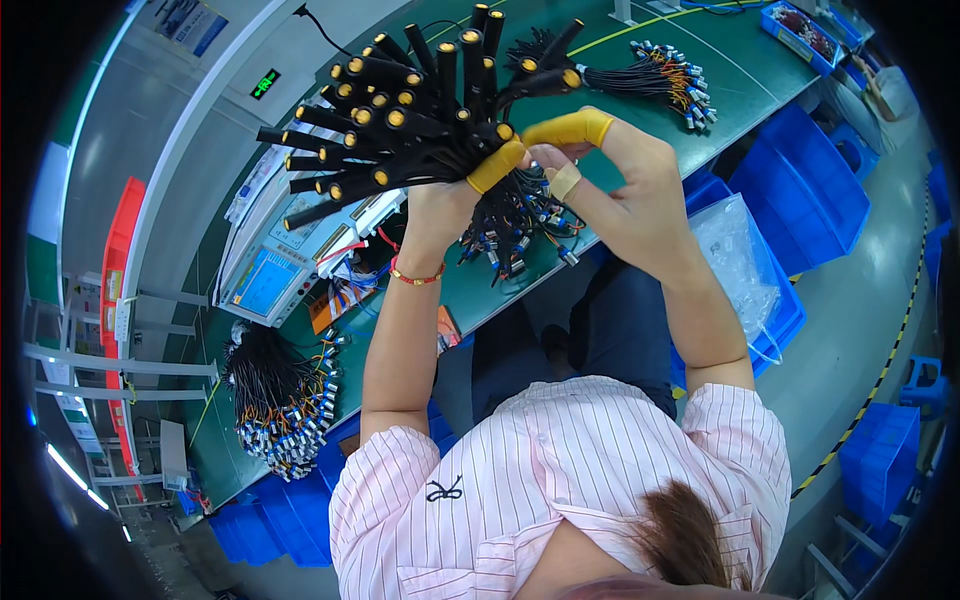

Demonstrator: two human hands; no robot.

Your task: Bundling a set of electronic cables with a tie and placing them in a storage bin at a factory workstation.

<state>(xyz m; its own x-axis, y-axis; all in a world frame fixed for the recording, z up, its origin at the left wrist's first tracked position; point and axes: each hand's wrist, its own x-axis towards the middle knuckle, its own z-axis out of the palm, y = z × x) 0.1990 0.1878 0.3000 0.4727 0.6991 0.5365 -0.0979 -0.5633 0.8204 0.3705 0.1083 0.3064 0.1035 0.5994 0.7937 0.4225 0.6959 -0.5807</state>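
Head view, looking down over a person in a pink striped shirt seated at a green worktop [720,90]. The left hand [440,205], a red cord at its wrist, is closed in a fist around a thick bundle of cables [400,120], held up above the worktop near the top centre of the frame — black plugs with yellow tips fan out to the left and upward, while thin coloured wire ends hang below the fist. The right hand [620,185] sits just beside it, touching the bundle, its yellow-capped fingertips [570,128] pressed together on a strand at the neck of the bundle; what exactly is pinched is too small to tell. A second bundle [650,75] lies on the worktop further back, a third [280,395] lies at the left, and a grey tester with a blue screen [270,280] stands under the raised plugs. Blue bins [800,190] and a clear bag [735,255] sit to the right. To do this well, I judge the left grip should stay firm at the neck so plugs do not slip, while the right picks out one strand at a time — without tugging the thin wire ends.
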